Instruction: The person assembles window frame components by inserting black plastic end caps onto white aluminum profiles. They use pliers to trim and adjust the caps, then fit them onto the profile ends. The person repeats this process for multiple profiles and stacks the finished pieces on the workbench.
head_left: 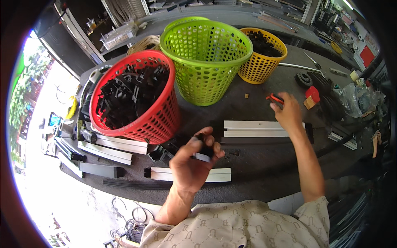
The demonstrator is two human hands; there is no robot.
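My left hand [188,167] is curled round a small black part [204,149], its exact kind blurred; a pale edge shows at its lower side. Close by on the table lie more black plastic pieces [162,152]. To the right, my right hand [288,113] grips a small orange-and-black tool [274,98]; most of it is hidden by the fingers, so its kind does not show. Below that hand lies a white profile strip [256,129] with black ends. A second white strip [219,174] lies partly behind my left wrist.
A red basket [161,124] heaped with black plastic parts stands left. Behind it are a green basket [200,78] and a yellow basket [257,68] holding black pieces. A red-topped object [313,96], a plastic bag [357,101] and scissors [315,63] lie right.
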